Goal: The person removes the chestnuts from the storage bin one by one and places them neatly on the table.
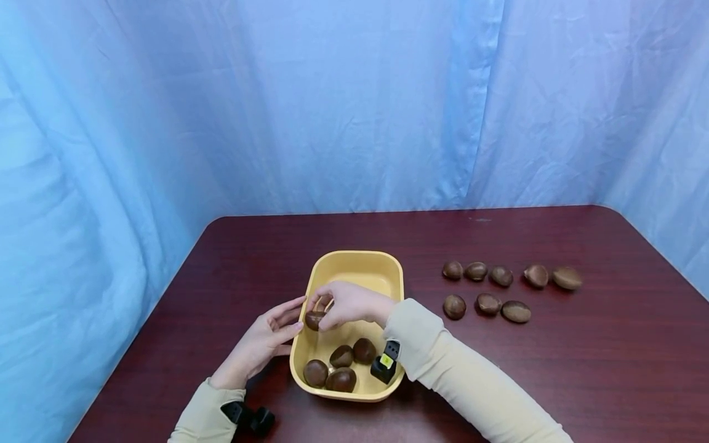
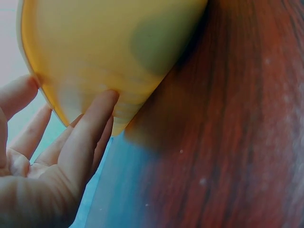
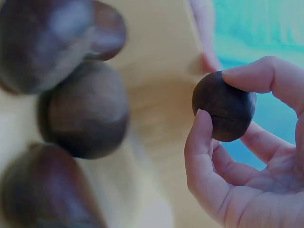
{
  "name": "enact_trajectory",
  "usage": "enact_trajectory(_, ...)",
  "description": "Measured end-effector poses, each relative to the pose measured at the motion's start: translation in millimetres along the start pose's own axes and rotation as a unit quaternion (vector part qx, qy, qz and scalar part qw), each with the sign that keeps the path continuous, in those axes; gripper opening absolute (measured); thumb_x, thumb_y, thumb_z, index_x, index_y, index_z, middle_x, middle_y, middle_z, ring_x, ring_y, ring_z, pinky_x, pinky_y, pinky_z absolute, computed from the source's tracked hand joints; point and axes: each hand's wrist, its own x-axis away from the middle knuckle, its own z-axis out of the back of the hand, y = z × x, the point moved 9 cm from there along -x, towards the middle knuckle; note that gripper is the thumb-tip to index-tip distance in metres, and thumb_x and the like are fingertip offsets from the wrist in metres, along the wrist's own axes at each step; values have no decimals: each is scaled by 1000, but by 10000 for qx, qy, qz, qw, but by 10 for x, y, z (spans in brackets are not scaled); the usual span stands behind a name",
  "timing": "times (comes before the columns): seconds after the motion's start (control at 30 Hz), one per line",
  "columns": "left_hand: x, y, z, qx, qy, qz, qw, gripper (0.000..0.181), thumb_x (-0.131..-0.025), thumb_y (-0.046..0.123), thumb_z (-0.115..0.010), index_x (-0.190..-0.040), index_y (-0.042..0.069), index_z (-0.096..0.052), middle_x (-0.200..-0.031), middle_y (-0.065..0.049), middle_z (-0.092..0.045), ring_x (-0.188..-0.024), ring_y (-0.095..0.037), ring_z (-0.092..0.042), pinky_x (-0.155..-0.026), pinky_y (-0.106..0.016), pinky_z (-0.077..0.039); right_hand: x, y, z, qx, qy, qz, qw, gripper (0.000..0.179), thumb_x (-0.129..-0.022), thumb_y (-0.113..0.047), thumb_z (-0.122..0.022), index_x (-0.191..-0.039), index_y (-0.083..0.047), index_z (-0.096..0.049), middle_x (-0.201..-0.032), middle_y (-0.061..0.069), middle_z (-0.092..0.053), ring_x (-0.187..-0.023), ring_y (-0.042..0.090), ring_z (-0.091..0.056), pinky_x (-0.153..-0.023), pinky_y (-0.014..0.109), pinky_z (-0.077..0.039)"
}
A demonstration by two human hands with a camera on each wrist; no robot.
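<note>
Just within the left rim of the yellow tub (image 1: 354,255), the right hand (image 1: 350,306) pinches a chestnut (image 1: 313,320); the left hand (image 1: 264,341), fingers apart and fairly straight, touches that side from outside. I'd keep the pinch firm, as the smooth shell could slip, and the tub steady.

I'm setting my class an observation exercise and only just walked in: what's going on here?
A person is handling brown, chestnut-like nuts at a dark red table. The right hand pinches one nut by the left side of a yellow container, while the left hand touches that side from outside. Four other nuts lie at the container's near end. Eight more sit on the table to its right, in rough rows of five and three.
</note>
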Motion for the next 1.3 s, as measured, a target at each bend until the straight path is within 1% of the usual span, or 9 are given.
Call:
enact_trajectory(0.1,0,0,7,-21,38,0,10000,65,-95,16,-57,-149,4,-24,-149,-28,-29,-114,-26,-58,-81,-41,-55,37,-101,94,118,78,205,9997,29,-69,-1,-67,-97,-10,-66,-87,1,-66,-71,10,-58,-62,19,-46)
enact_trajectory(0.3,9,-7,21,-45,76,18,10000,62,-96,13,-55,-149,3,-25,-149,-28,-30,-114,-28,-58,-81,-41,-55,169,-284,310,-35,175,510,9985,30,-73,-3,-69,-103,-6,-64,-99,7,-66,-84,14,-64,-73,22,-51)
enact_trajectory(0.4,16,-9,26,-52,63,22,10000,62,-96,14,-55,-149,4,-24,-149,-28,-29,-114,-28,-58,-82,-43,-55,263,-306,415,50,300,544,9981,32,-74,-4,-70,-105,-6,-63,-101,8,-65,-89,16,-63,-75,24,-51)
enact_trajectory(0.5,21,-6,33,-21,47,-3,10000,63,-96,14,-55,-150,4,-24,-149,-27,-29,-114,-26,-58,-81,-43,-55,349,-261,524,302,483,487,9972,33,-73,-7,-71,-105,-7,-64,-101,7,-66,-92,18,-62,-76,26,-51)
enact_trajectory(0.67,22,-11,43,65,19,-48,10000,63,-96,13,-55,-150,3,-23,-150,-27,-28,-113,-22,-59,-80,-41,-56,506,-85,692,660,693,349,9948,33,-72,-6,-70,-104,-9,-65,-99,6,-66,-91,19,-62,-73,28,-50)
enact_trajectory(0.83,16,-31,43,63,-22,-71,10000,63,-96,14,-55,-150,3,-23,-149,-27,-29,-113,-22,-59,-80,-41,-56,718,204,861,960,888,80,9914,30,-71,-5,-70,-101,-10,-64,-94,3,-64,-83,17,-59,-71,29,-49)
enact_trajectory(0.97,11,-41,40,100,-28,-63,9999,64,-96,14,-56,-150,3,-23,-149,-28,-29,-111,-21,-60,-80,-41,-56,906,452,1014,1174,1060,-64,9874,29,-72,-5,-70,-100,-10,-64,-92,2,-64,-83,17,-56,-73,32,-48)
enact_trajectory(1.07,7,-46,41,139,1,-11,9999,63,-96,13,-56,-149,4,-24,-149,-27,-29,-109,-19,-61,-80,-41,-56,1061,598,1139,1209,1188,-147,9854,28,-73,-6,-71,-100,-9,-64,-95,2,-64,-87,17,-56,-76,33,-48)
enact_trajectory(1.3,13,-17,29,113,-52,-57,9999,63,-96,13,-55,-150,3,-23,-150,-28,-27,-111,-22,-61,-80,-42,-56,1461,847,1399,1377,1445,-366,9792,28,-76,-7,-71,-103,-8,-62,-95,5,-61,-84,16,-53,-71,30,-46)
